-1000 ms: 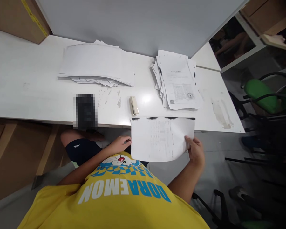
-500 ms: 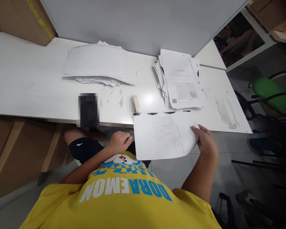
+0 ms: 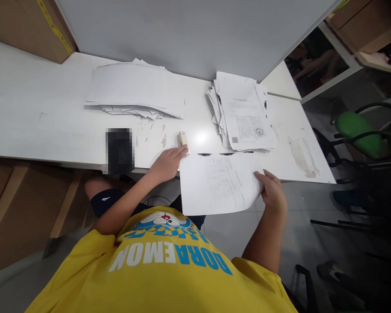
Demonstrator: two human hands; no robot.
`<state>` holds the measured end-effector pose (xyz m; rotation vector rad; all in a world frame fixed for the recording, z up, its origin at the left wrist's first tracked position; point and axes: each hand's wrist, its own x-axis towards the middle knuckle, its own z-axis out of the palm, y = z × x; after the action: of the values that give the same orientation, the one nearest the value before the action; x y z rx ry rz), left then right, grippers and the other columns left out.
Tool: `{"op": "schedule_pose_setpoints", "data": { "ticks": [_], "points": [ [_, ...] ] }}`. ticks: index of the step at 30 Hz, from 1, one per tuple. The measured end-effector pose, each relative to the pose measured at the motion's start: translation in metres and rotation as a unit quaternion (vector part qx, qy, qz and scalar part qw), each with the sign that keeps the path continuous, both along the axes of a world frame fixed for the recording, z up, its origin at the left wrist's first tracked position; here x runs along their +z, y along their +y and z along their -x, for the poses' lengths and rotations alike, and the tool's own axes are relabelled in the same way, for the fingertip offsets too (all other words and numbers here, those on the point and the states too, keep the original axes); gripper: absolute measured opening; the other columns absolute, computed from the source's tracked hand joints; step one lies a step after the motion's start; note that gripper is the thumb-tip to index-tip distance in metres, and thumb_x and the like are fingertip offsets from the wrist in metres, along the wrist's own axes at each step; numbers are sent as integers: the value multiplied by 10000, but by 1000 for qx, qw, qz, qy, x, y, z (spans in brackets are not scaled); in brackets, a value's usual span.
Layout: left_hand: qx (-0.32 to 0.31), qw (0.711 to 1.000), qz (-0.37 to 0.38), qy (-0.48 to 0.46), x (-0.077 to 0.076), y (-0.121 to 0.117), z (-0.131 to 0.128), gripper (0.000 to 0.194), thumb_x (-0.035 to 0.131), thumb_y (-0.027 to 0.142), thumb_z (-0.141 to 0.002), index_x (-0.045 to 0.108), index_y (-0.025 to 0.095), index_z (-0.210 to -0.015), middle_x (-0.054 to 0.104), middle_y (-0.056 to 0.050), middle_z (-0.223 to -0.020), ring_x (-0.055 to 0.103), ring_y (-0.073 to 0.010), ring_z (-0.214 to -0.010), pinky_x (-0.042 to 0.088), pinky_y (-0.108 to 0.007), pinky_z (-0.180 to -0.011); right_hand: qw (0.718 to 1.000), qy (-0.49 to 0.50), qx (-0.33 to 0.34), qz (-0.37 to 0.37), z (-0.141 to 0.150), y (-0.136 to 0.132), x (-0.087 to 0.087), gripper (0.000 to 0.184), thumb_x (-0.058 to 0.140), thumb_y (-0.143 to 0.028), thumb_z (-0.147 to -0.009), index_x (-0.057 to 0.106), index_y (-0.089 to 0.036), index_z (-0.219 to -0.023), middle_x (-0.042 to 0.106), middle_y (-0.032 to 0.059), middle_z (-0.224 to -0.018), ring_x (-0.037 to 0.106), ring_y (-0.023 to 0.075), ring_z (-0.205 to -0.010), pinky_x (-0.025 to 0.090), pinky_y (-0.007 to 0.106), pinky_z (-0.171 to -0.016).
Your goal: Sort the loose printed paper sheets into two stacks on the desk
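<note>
Printed paper sheets (image 3: 220, 184) with black smudges along the far edge lie partly over the table's front edge and stick out toward me. My right hand (image 3: 272, 187) pinches them at the right side, where the paper curls. My left hand (image 3: 167, 165) reaches over the sheets' far left corner. Its fingers stretch forward and their tips touch the near end of a cream stapler (image 3: 183, 138) lying on the table; the thumb is hidden.
A messy paper stack (image 3: 127, 84) lies at the back left, and another printed stack (image 3: 243, 113) at the back right. A pixelated dark object (image 3: 119, 150) is by the front edge. Behind rises a grey partition (image 3: 189, 34); a green chair (image 3: 358, 132) stands at right.
My left hand has moved from near my lap forward to the stapler, its curled fingers straightening. The sheets slid slightly forward and tilted, still held by my right hand.
</note>
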<state>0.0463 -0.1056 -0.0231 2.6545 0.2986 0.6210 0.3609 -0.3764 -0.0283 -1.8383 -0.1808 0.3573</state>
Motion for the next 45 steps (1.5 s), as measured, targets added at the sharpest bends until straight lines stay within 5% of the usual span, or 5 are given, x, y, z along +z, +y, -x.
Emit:
{"op": "schedule_pose_setpoints", "data": {
  "ticks": [11,22,31,38,45],
  "points": [
    [33,999,-12,16,-2,-1,2,577,286,20,-945,437,165,-1482,475,-99,-1546,544,-243,-1332,381,-525,-1150,995,90,-8,35,13,6,11,505,872,-360,-587,656,-213,-1019,696,62,-1133,639,208,-1082,571,251,-850],
    [64,997,-46,-11,-5,1,-2,577,337,-1,-895,561,182,-1394,560,-56,-1471,668,-226,-1095,308,-617,-1202,996,67,45,35,17,7,15,500,844,-464,-562,687,-199,-956,732,65,-1020,660,212,-940,567,261,-720],
    [53,992,-107,-32,-17,-1,1,620,371,-48,-846,543,140,-1411,558,-110,-1465,645,-225,-1212,500,-458,-1053,997,46,56,33,18,14,28,491,829,-475,-571,716,-194,-957,744,37,-896,667,206,-834,551,271,-683],
    [47,987,-153,-31,-16,0,2,566,389,-52,-833,558,55,-1362,584,-164,-1430,676,-245,-1131,555,-375,-844,998,41,40,41,32,15,52,465,824,-469,-592,731,-202,-961,731,30,-845,658,216,-805,536,277,-647],
    [45,985,-155,-68,-19,1,0,591,384,-62,-804,562,60,-1355,610,-159,-1401,670,-235,-1163,561,-366,-850,999,-1,30,40,42,13,62,449,801,-487,-629,735,-213,-978,732,29,-904,652,223,-878,539,279,-674]
  ]
}}
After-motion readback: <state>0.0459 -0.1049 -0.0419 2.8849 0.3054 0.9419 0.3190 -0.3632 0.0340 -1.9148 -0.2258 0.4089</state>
